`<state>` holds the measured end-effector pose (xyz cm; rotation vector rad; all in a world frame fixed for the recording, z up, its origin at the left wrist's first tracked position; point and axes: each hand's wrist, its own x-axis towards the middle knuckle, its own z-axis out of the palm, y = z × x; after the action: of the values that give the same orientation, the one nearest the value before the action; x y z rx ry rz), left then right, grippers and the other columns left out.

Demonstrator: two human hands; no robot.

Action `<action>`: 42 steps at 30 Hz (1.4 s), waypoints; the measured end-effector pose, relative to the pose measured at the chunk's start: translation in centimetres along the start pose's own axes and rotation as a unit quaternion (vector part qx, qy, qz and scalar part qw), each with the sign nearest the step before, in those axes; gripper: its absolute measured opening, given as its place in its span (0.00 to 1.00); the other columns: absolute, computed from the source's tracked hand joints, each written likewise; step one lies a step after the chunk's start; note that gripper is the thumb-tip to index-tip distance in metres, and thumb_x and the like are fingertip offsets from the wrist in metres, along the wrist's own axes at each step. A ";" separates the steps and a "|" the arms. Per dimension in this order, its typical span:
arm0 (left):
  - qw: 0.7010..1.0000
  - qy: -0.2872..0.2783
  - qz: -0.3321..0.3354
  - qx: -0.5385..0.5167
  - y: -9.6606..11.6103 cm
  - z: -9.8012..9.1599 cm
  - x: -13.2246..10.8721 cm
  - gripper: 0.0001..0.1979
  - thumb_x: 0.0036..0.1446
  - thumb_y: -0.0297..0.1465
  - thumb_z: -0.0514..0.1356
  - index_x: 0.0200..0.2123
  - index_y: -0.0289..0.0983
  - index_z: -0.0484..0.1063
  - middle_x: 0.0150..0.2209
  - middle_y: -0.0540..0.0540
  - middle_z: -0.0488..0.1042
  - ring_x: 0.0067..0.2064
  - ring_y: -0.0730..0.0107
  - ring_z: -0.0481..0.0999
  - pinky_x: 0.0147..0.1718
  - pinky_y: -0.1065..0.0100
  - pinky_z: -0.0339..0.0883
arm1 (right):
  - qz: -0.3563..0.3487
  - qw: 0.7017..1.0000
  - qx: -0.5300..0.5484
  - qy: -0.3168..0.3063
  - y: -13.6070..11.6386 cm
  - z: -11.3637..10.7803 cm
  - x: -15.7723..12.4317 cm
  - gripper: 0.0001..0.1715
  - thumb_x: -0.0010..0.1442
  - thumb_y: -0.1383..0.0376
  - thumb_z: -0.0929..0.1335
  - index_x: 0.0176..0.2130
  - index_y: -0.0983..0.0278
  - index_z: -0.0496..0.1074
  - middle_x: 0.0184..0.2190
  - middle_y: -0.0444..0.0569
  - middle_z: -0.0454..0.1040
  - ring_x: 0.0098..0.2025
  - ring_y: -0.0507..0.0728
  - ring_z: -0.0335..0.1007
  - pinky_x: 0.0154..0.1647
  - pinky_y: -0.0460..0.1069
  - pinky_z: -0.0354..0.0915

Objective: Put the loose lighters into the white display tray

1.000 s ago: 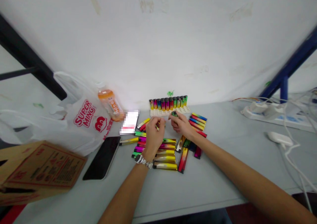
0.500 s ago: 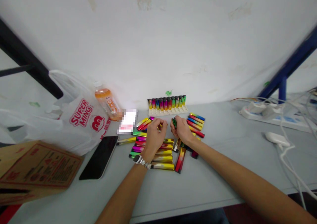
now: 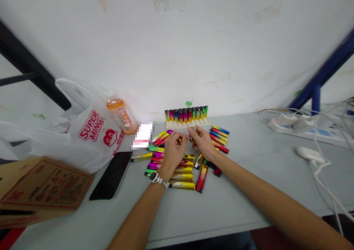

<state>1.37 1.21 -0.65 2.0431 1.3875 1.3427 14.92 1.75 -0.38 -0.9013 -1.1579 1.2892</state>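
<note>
My right hand (image 3: 204, 143) is closed, with thumb and fingers pinched around a lighter (image 3: 195, 145) that is mostly hidden by the fingers. Close beside it, my left hand (image 3: 173, 152) hovers over the loose lighters, its fingers curled inward; whatever they hold, if anything, is out of sight. Beneath and around both hands lie shiny multicoloured lighters (image 3: 182, 185), with a separate group (image 3: 219, 135) to the right. Behind the hands, several lighters (image 3: 189, 115) stand upright in a row in a white holed rack (image 3: 188, 125) near the wall.
A black phone (image 3: 112, 176), a cardboard box (image 3: 47, 187), a white plastic bag (image 3: 91, 143) and an orange drink bottle (image 3: 121, 113) occupy the left side. On the right are a white power strip (image 3: 309, 130), a white plug (image 3: 309, 155) and loose cables.
My right hand has turned and shifted slightly left, and the green lighter that showed at its fingertips is now mostly covered. My left hand has stayed almost still.
</note>
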 end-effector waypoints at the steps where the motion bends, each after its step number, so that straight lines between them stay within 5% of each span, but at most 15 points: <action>1: 1.000 0.002 -0.002 -0.001 0.0 0.0 0.0 0.13 0.63 0.34 0.55 0.27 0.38 0.69 0.27 0.50 0.70 0.30 0.71 0.68 0.31 0.69 0.61 | -0.010 1.000 -0.003 0.005 0.0 0.0 -0.1 0.27 0.52 0.44 0.72 0.29 0.59 0.59 0.18 0.36 0.62 0.16 0.47 0.51 0.15 0.44 0.48; 14: 1.000 0.008 -0.013 0.006 0.1 -0.1 0.0 0.12 0.63 0.33 0.55 0.27 0.37 0.70 0.27 0.50 0.71 0.29 0.71 0.68 0.30 0.69 0.61 | -0.060 0.989 -0.128 0.036 0.1 0.1 -0.9 0.31 0.62 0.40 0.60 0.22 0.59 0.57 0.15 0.39 0.55 0.19 0.51 0.53 0.22 0.48 0.53; 20: 1.000 0.013 -0.012 0.006 0.1 -0.1 0.0 0.12 0.63 0.33 0.55 0.27 0.37 0.70 0.27 0.49 0.71 0.30 0.71 0.69 0.30 0.69 0.61 | -0.063 0.993 -0.094 0.035 0.0 0.3 -1.2 0.19 0.64 0.48 0.62 0.31 0.58 0.57 0.17 0.36 0.59 0.19 0.51 0.53 0.20 0.46 0.52; 28: 1.000 0.018 -0.002 0.006 0.0 -0.1 0.0 0.12 0.64 0.33 0.55 0.27 0.37 0.69 0.27 0.50 0.69 0.30 0.71 0.68 0.30 0.69 0.60 | -0.113 0.983 -0.142 0.012 0.1 0.3 -0.6 0.19 0.64 0.48 0.63 0.37 0.60 0.67 0.22 0.38 0.63 0.22 0.50 0.57 0.23 0.46 0.54; 34: 1.000 0.013 -0.005 0.003 -0.1 0.0 0.0 0.13 0.64 0.34 0.56 0.27 0.37 0.69 0.27 0.51 0.69 0.29 0.72 0.67 0.30 0.69 0.60 | -0.121 0.957 -0.252 0.080 -0.4 0.2 -1.0 0.25 0.63 0.49 0.65 0.23 0.62 0.61 0.20 0.39 0.56 0.25 0.51 0.53 0.27 0.47 0.50; 42: 1.000 0.013 0.012 -0.003 0.0 0.0 0.0 0.11 0.62 0.31 0.56 0.27 0.36 0.70 0.27 0.51 0.70 0.29 0.73 0.68 0.31 0.70 0.60 | -0.126 0.955 -0.246 0.108 -0.2 0.3 -0.9 0.18 0.60 0.58 0.63 0.22 0.62 0.58 0.19 0.38 0.56 0.24 0.50 0.52 0.27 0.47 0.50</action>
<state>1.35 1.17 -0.62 2.0522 1.3713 1.3862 14.80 0.76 -0.22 -1.1779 -1.3909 0.6826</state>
